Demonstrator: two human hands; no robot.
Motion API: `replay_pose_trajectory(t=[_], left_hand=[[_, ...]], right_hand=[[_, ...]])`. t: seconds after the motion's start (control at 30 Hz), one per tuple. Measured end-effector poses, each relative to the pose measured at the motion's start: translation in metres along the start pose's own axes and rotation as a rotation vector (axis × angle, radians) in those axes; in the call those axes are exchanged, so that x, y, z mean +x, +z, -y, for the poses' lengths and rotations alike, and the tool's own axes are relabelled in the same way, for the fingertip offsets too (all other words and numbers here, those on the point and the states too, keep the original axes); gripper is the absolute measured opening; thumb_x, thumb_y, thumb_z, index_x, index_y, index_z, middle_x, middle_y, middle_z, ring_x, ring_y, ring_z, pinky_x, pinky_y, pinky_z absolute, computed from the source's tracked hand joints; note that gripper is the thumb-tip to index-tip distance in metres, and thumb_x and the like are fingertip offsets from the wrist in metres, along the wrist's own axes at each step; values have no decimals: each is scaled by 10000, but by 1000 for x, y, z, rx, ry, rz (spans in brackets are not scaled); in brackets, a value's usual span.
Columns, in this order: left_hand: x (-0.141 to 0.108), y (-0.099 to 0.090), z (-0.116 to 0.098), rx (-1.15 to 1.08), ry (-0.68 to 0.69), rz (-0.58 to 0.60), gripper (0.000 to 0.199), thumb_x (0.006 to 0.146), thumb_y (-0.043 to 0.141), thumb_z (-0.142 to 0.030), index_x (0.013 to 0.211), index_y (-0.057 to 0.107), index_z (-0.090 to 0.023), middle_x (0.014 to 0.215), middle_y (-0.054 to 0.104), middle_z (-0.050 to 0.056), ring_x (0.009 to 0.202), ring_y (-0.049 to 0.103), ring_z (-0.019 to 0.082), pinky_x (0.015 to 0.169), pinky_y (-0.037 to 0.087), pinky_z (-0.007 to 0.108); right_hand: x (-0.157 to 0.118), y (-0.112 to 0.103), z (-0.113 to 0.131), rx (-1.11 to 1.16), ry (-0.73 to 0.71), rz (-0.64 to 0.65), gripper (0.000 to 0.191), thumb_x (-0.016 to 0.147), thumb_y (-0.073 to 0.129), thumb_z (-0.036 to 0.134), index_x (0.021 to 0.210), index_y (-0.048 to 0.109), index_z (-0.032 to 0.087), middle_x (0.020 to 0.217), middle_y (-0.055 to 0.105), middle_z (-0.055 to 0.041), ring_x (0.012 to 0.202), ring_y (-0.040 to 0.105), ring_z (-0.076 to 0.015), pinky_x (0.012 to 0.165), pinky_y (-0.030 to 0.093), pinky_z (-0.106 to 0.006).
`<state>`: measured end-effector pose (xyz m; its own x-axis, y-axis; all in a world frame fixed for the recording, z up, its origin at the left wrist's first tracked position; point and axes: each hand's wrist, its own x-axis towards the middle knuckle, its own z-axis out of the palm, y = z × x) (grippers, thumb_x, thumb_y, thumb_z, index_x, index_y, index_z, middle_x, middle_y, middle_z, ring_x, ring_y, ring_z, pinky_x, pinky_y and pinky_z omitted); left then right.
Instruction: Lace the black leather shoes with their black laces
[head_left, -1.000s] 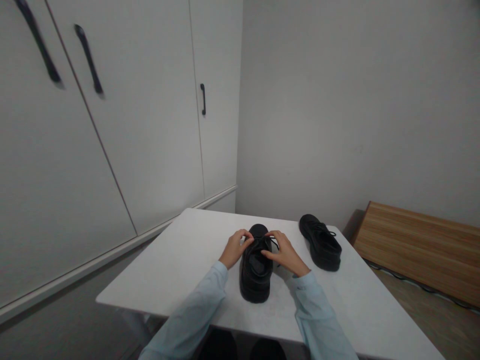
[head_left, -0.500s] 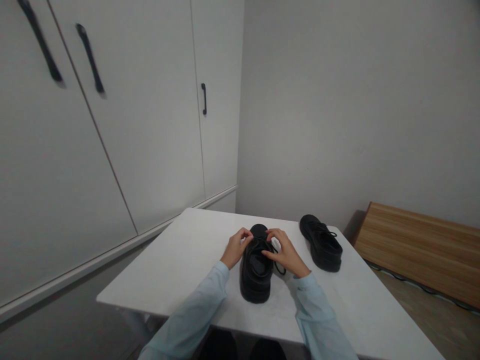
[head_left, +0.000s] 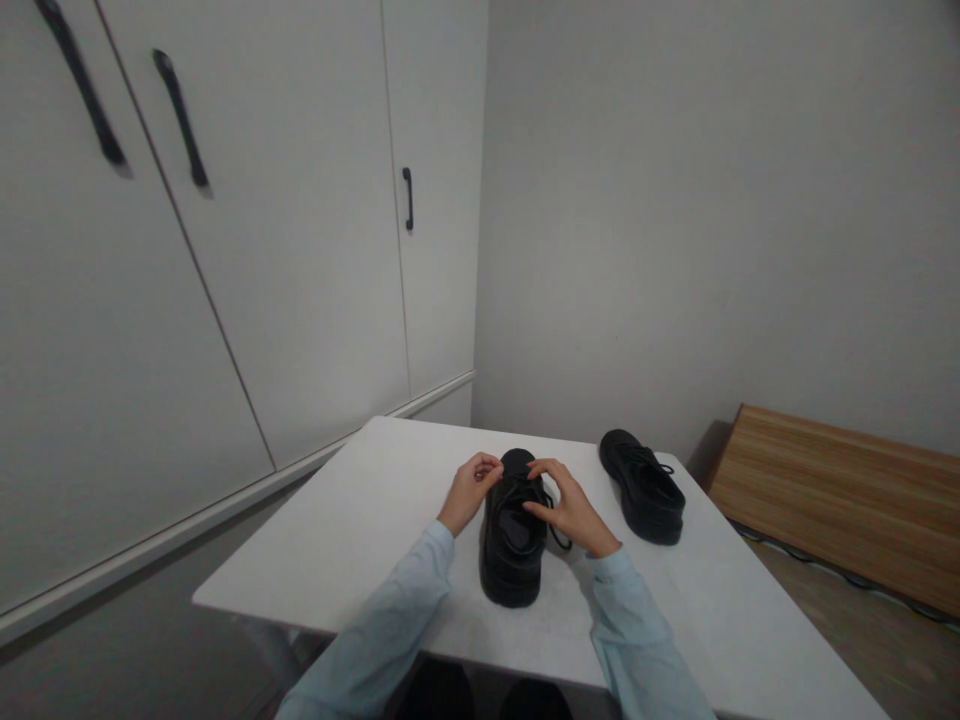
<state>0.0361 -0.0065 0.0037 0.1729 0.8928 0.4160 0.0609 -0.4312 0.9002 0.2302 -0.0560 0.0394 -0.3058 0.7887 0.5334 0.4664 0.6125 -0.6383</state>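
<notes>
A black lace-up shoe stands on the white table with its toe pointing away from me. My left hand is at the left side of its laces, thumb and fingers pinched together on what looks like a black lace end. On the other side, my right hand has its thumb and index finger apart over the lacing, touching the shoe's upper. A loop of black lace hangs down at the shoe's right side. The second black shoe rests to the right, its laces on top.
The white table reaches close to the cabinet doors with black handles on the left. Behind it stands a grey wall. A wood-grain board is beyond the table's right edge.
My left hand has shifted slightly to the left and up. My right fingertips have moved a little to the left; both shoes stay where they were.
</notes>
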Motion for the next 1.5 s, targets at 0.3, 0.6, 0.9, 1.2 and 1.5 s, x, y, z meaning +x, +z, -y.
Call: replay_pose_trajectory(t=[0.3, 0.6, 0.9, 1.2, 1.5], left_hand=[[-1, -6, 1, 66, -64, 148, 207, 731, 638, -347, 793, 638, -150, 784, 640, 30, 722, 560, 149, 674, 428, 256], [0, -4, 7, 9, -55, 136, 201, 765, 608, -341, 821, 604, -148, 823, 622, 33, 810, 567, 166, 717, 423, 263], [-1, -1, 2, -97, -62, 105, 246, 804, 566, -404, 826, 564, -159, 841, 627, 45, 860, 574, 180, 794, 422, 294], [-5, 0, -14, -321, -187, 113, 270, 755, 648, -362, 885, 506, -172, 809, 632, 20, 847, 591, 159, 835, 402, 291], [-6, -2, -12, -429, -177, 123, 315, 681, 716, -224, 873, 469, -181, 849, 599, 8, 861, 584, 143, 825, 404, 273]], right_hand=[[-1, -2, -1, 13, 20, 10, 257, 723, 666, 268, 946, 548, 224, 1097, 567, -67, 1084, 509, -245, 966, 374, -406], [-1, -2, -6, -4, 8, 34, 269, 730, 658, 260, 973, 553, 216, 1089, 560, -70, 1082, 503, -239, 971, 369, -405], [-1, -2, -9, -14, 1, 44, 271, 731, 662, 262, 973, 550, 214, 1072, 561, -66, 1067, 509, -236, 958, 382, -396], [-1, -2, -10, -23, 7, 57, 301, 731, 668, 256, 998, 537, 212, 1073, 559, -64, 1067, 507, -234, 962, 378, -388], [-2, -1, -12, -16, 5, 53, 308, 719, 667, 254, 1001, 551, 213, 1094, 566, -67, 1082, 508, -238, 967, 377, -394]])
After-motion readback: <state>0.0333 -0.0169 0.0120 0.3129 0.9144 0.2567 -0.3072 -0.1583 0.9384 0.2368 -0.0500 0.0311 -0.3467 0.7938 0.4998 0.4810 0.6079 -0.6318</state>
